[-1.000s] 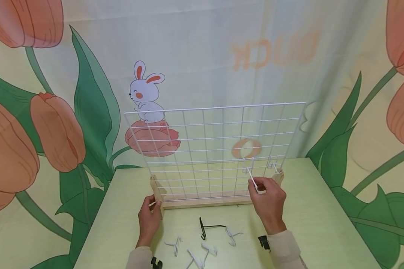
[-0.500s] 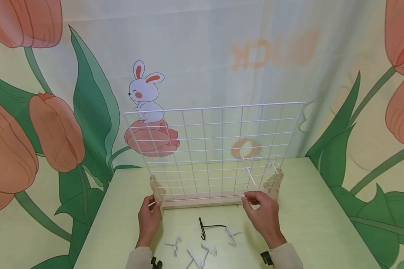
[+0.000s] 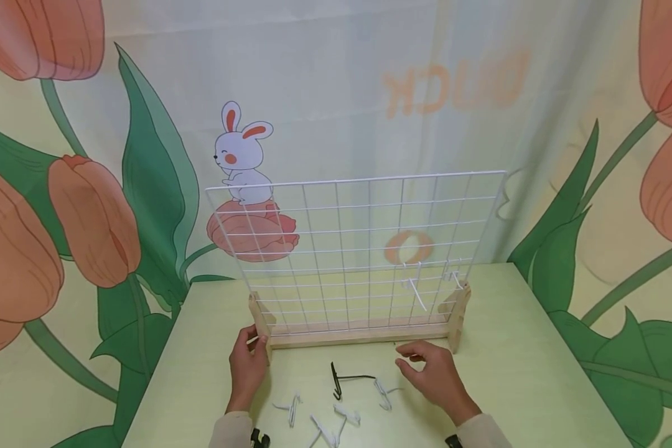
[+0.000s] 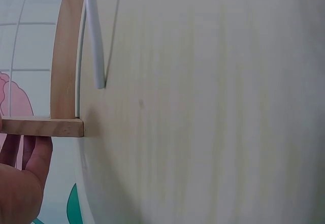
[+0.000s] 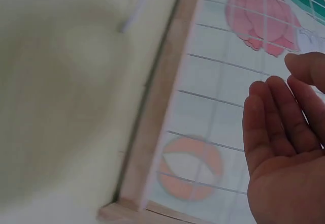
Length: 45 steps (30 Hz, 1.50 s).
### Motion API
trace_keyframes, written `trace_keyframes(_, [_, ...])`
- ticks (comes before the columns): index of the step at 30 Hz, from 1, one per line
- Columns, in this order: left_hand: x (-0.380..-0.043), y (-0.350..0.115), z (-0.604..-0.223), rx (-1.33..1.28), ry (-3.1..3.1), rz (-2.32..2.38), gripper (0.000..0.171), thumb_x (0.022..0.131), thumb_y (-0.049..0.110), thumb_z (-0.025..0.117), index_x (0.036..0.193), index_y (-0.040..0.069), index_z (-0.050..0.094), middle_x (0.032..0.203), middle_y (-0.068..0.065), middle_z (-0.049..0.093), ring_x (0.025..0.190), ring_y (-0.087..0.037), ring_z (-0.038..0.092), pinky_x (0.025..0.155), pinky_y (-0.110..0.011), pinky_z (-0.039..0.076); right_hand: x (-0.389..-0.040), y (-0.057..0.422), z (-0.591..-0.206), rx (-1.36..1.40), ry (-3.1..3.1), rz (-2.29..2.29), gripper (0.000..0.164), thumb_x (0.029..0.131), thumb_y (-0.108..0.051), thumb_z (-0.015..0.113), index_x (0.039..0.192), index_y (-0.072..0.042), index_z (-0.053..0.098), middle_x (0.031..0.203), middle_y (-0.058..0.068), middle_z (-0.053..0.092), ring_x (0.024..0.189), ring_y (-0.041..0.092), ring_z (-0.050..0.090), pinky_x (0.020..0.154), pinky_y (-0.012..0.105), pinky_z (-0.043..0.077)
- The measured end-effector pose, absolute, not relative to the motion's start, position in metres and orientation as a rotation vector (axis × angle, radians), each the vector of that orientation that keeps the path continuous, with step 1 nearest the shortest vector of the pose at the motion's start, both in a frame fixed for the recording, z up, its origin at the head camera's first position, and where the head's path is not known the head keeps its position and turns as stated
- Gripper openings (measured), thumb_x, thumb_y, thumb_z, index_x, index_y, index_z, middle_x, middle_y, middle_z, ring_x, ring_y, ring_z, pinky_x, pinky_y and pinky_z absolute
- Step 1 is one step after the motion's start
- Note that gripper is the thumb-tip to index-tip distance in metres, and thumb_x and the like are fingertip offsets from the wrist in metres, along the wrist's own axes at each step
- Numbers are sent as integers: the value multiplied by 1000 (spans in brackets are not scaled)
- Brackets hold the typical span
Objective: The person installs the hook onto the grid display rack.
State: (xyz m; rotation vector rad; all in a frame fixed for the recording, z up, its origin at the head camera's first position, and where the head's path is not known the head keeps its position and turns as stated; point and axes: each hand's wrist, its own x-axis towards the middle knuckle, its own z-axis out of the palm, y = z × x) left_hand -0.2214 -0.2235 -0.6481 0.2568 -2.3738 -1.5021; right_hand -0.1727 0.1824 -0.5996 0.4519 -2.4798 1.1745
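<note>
A white wire grid panel (image 3: 354, 233) stands upright in a wooden base (image 3: 358, 336) on the table. My left hand (image 3: 247, 367) holds the left wooden end piece (image 3: 262, 317), thumb in front; the left wrist view shows its fingers against the wood. With nothing in it, my right hand (image 3: 434, 376) hovers over the table before the base, fingers loosely bent. To its left lie a white hook (image 3: 383, 395) and a black hook (image 3: 337, 381). Two white hooks hang on the grid's lower right, a long one (image 3: 417, 295) and another (image 3: 453, 275) near the right edge.
More white hooks lie near the table's front, one at the left (image 3: 294, 409) and a pair in the middle (image 3: 344, 415). A printed curtain (image 3: 325, 93) with tulips and a rabbit hangs behind the table (image 3: 515, 348).
My right hand has let go of the long white hook, which stays hanging on the grid, and has moved down and toward the loose hooks. My left hand has stayed put.
</note>
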Motion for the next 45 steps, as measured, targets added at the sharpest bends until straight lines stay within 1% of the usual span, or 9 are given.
trace_keyframes(4, [-222, -225, -648, 254, -2380, -1505, 31, 109, 15, 59, 139, 9, 59, 138, -17, 65, 122, -37, 69, 91, -43, 59, -170, 187, -616, 494, -2573, 1239, 23, 85, -6, 88, 102, -19, 81, 99, 1, 82, 88, 11, 76, 79, 34, 64])
trace_keyframes(8, [-224, -225, -649, 269, -2380, -1499, 31, 108, 15, 60, 139, 10, 59, 138, -16, 66, 122, -36, 69, 92, -46, 60, -169, 191, -625, 575, -2591, 1253, 20, 86, -7, 87, 102, -16, 81, 100, 3, 82, 89, 16, 77, 79, 34, 64])
trace_keyframes(16, [-224, -224, -650, 281, -2363, -1474, 31, 107, 13, 61, 138, 9, 61, 137, -16, 67, 121, -37, 70, 89, -47, 61, -170, 193, -638, 616, -2684, 1229, 18, 87, -10, 86, 104, -10, 81, 102, -5, 81, 89, 19, 77, 79, 34, 64])
trace_keyframes(20, [-223, -224, -649, 275, -2365, -1480, 31, 108, 13, 61, 138, 9, 60, 137, -17, 66, 120, -37, 70, 90, -48, 61, -171, 191, -642, 625, -2742, 1220, 18, 88, -11, 85, 105, -11, 81, 103, -6, 80, 91, 19, 76, 80, 30, 62])
trace_keyframes(23, [-222, -224, -649, 264, -2369, -1485, 31, 108, 14, 61, 138, 9, 60, 138, -17, 66, 120, -37, 70, 91, -48, 60, -172, 189, -644, 634, -2771, 1198, 17, 88, -11, 85, 105, -12, 81, 102, -7, 79, 91, 16, 74, 80, 29, 61])
trace_keyframes(29, [-223, -224, -649, 265, -2368, -1482, 31, 108, 13, 61, 139, 9, 59, 137, -17, 66, 120, -36, 70, 92, -49, 60, -175, 185, -648, 638, -2856, 1119, 16, 88, -14, 85, 104, -15, 82, 102, -9, 79, 95, 10, 72, 83, 30, 60])
trace_keyframes(35, [-224, -224, -651, 277, -2359, -1476, 31, 107, 13, 62, 138, 10, 60, 136, -15, 67, 120, -35, 70, 91, -48, 60, -174, 183, -650, 624, -2917, 1085, 18, 86, -11, 85, 103, -15, 82, 104, -9, 79, 100, 14, 72, 89, 35, 60])
trace_keyframes(42, [-224, -224, -648, 283, -2368, -1498, 32, 108, 13, 61, 139, 9, 59, 138, -18, 66, 121, -38, 69, 95, -55, 59, -176, 183, -652, 622, -2948, 1071, 16, 86, -12, 86, 101, -17, 83, 101, -9, 78, 98, 12, 72, 88, 34, 59])
trace_keyframes(45, [-223, -224, -646, 277, -2371, -1507, 32, 108, 13, 61, 139, 9, 59, 138, -18, 65, 122, -38, 69, 95, -55, 59, -176, 182, -654, 639, -2953, 1065, 15, 86, -13, 86, 100, -17, 83, 100, -10, 78, 97, 11, 71, 88, 33, 59])
